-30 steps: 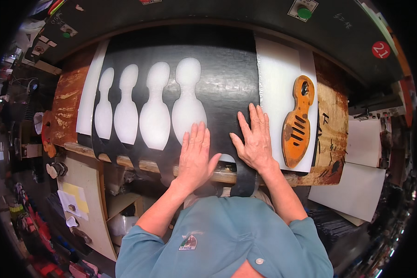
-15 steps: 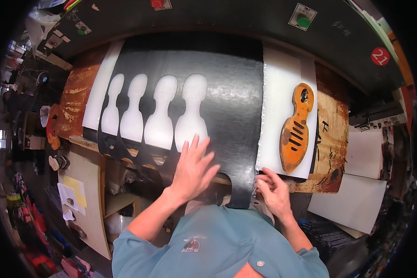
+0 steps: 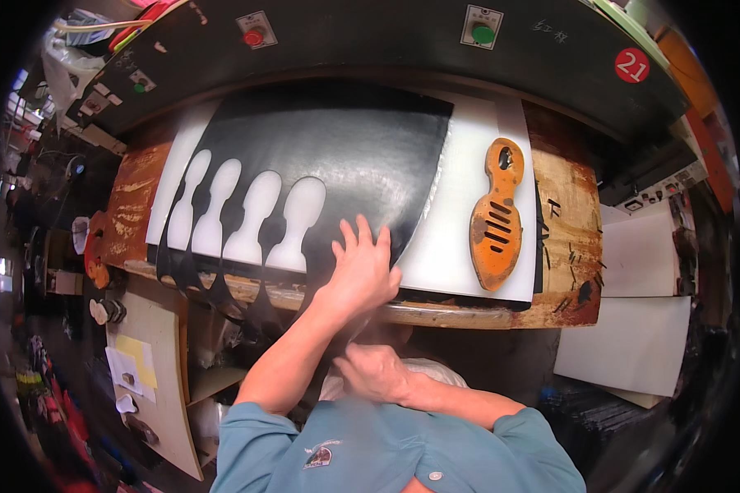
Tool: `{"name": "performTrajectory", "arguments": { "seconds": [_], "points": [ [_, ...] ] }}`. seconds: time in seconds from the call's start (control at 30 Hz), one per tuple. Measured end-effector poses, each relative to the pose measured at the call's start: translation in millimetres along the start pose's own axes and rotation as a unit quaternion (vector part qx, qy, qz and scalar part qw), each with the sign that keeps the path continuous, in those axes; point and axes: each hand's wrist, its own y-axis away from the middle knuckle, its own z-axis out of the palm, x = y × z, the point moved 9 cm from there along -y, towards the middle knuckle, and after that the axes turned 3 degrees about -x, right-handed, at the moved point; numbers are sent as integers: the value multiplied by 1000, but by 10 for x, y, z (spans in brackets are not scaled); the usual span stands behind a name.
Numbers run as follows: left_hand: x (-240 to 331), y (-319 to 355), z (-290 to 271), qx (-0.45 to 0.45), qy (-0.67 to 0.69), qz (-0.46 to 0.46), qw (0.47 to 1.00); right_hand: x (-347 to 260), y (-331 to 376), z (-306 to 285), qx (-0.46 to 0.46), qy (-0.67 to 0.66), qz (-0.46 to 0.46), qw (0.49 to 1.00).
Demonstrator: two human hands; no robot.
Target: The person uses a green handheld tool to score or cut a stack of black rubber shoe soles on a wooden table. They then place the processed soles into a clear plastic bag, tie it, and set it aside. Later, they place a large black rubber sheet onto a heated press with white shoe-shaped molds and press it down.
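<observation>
A black flexible sheet (image 3: 370, 140) lies over a white board, its right edge curving in toward me. Several sole-shaped cutouts (image 3: 259, 205) run along its left part, showing white beneath. My left hand (image 3: 366, 267) rests on the sheet right of the cutouts, fingers spread. Low in front of my body, my right hand (image 3: 374, 370) is closed at the sheet's near edge, which hangs past the table front; its fingertips are blurred. To the right, an orange sole-shaped cutting die (image 3: 497, 218) with dark slots lies on the white board (image 3: 444, 238).
Behind the worn wooden table (image 3: 571, 214) runs a dark machine beam (image 3: 353, 41) with a red button (image 3: 253, 36) and a green button (image 3: 483, 33). White sheets (image 3: 625, 353) stand at the right. A panel with papers (image 3: 131, 361) is at the lower left.
My right hand has moved left across my body, and the sheet's near right edge has swung left with it, uncovering more white board. My left hand has shifted slightly right and up.
</observation>
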Motion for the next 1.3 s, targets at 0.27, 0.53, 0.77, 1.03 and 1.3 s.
{"name": "performTrajectory", "arguments": {
  "seconds": [0.27,0.53,0.77,1.03,1.3],
  "points": [
    [-135,1390,-261,2,125,185,975,761,159,-730,75,-484,163,856],
    [-93,2277,-277,-46,225,351,908,314,-96,-1421,376,-463,39,802],
    [228,2778,-510,-1,274,580,767,-1255,1120,-1633,574,-38,-45,817],
    [193,3636,-1372,-8,435,720,541,-3257,957,-1766,580,292,-63,758],
    [-1069,2926,-1551,75,614,457,639,-3193,-1907,-1681,313,352,-85,878]
  ]
}}
